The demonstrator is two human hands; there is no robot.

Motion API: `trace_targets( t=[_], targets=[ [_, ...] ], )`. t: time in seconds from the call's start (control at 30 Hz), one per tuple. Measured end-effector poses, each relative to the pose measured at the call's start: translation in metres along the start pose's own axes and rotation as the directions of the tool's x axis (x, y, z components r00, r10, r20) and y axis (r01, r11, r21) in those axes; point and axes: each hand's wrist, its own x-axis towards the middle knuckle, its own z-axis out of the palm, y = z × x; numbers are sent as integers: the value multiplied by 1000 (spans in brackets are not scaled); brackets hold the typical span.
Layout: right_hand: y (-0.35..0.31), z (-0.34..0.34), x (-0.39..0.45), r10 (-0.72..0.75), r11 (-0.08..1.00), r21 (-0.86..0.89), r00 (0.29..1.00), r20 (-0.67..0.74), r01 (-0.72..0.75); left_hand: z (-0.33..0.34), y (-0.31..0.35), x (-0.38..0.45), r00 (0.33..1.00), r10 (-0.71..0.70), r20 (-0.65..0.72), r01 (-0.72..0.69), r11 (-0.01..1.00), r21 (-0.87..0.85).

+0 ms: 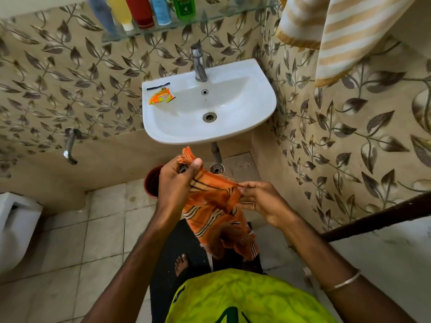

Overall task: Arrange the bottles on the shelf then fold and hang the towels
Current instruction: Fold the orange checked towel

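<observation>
On the glass shelf [186,23] above the sink stand five bottles in a row: a blue-grey bottle [102,14], a yellow bottle [120,11], a red bottle [140,11], a light blue bottle [161,10] and a green bottle [184,7]. The white sink [256,106] holds a torn orange sachet [161,99] on its left rim, beside a thin dark strip [158,86].

The orange towel [219,210], thin and crossed by dark and pale stripes with frayed fringe at its ends, hangs in front of the person, below the sink. The left hand [177,180] has its grip closed round a bunched top corner; the right hand [258,201] pinches the edge just beside it. A beige striped towel [340,36] hangs at the upper right.
</observation>
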Motion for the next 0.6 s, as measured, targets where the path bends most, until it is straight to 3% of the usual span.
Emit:
trace_targets(
  t=[0.13, 0.33, 0.5, 0.6],
  targets=[
    [-12, -16, -8, 4, 999, -49, 995, 97, 1, -8, -7, 8, 1000, 9, 21, -10, 998, 60],
    [-29, -17, -19, -109, 944, -312, 994, 10, 106, -10, -15, 12, 975, 122, 187, -167, 954, 248],
    [-34, -18, -23, -345, 802, -553, 931, -120, 226, -4, -18, 11, 963, 178, 205, -226, 942, 247],
    [-36, -17, -26, -348, 831, -505, 927, -142, 234, -3, -18, 12, 965, 197, 175, -230, 953, 199]
  ],
)
